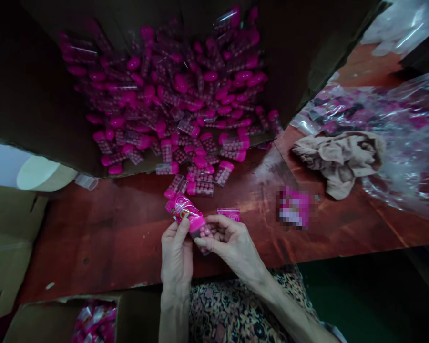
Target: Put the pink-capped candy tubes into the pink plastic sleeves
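Observation:
Over the front of the red table, my left hand (176, 250) pinches a glossy pink printed sleeve (184, 207) between thumb and fingers. My right hand (234, 243) grips a small clear bottle (204, 232) filled with pink balls. The bottle's pink cap meets the lower end of the sleeve; how far it sits inside, I cannot tell. Just beyond my hands lie several similar pink-capped bottles (200, 188). Another flat pink sleeve (229, 214) rests on the table behind my right hand.
A large cardboard box (300, 62) on its side spills many pink-capped bottles (178, 85) onto the red table (103, 228). To the right are a crumpled cloth (339, 157), clear plastic bags (407, 143) and a blurred pink packet (293, 207). Lower left, a carton holds pink packets (95, 321).

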`<control>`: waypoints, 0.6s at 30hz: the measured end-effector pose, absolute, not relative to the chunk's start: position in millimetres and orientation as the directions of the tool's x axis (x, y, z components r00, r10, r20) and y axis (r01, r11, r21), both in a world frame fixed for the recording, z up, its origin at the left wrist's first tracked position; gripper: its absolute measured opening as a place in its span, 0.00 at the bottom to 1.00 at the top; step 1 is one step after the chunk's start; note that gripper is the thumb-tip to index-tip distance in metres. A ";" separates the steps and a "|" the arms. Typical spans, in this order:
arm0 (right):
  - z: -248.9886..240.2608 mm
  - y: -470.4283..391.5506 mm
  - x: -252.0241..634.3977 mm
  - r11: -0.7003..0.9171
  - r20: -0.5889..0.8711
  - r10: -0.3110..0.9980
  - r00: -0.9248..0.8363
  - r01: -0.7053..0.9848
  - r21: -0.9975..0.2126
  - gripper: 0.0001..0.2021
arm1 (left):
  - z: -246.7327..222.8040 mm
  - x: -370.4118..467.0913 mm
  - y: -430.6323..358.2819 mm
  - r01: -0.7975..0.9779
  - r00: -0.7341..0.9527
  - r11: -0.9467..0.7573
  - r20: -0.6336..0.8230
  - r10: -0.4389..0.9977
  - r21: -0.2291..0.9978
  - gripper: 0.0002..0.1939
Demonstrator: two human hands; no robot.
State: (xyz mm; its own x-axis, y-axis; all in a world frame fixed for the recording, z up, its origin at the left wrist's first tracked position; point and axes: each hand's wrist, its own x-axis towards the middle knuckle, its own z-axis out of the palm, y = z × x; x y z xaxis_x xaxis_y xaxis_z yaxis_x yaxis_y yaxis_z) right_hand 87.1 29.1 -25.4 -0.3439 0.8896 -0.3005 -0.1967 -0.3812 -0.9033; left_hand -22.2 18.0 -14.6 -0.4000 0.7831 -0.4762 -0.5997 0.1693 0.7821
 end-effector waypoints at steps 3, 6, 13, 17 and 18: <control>-23.4 29.2 87.9 -0.328 -0.261 0.907 -0.330 -0.167 -0.930 0.13 | -13.7 -20.8 18.7 -0.603 -0.424 0.128 -0.453 0.784 0.787 0.07; -20.3 30.5 89.1 -0.264 -0.212 0.926 -0.312 -0.135 -0.955 0.11 | -12.2 -19.7 19.0 -0.602 -0.424 0.121 -0.444 0.789 0.789 0.07; -21.7 34.9 91.6 -0.311 -0.223 0.914 -0.340 -0.234 -0.921 0.11 | -16.8 -24.4 18.5 -0.559 -0.370 0.153 -0.410 0.833 0.815 0.10; -24.2 33.4 90.4 -0.285 -0.213 0.926 -0.312 -0.205 -0.936 0.12 | -16.7 -20.0 19.8 -0.556 -0.322 0.183 -0.413 0.852 0.811 0.07; -24.0 32.5 89.9 -0.251 -0.198 0.937 -0.286 -0.162 -0.954 0.12 | -16.1 -18.0 20.1 -0.559 -0.322 0.187 -0.419 0.849 0.808 0.06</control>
State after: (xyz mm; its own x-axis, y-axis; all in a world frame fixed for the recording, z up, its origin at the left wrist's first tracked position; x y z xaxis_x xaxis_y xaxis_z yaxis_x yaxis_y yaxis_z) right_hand 89.9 32.5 -24.0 -0.2860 0.9375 -0.1983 -0.1620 -0.2513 -0.9543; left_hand -18.0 20.1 -16.1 -0.3220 0.8487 -0.4195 -0.5592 0.1870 0.8077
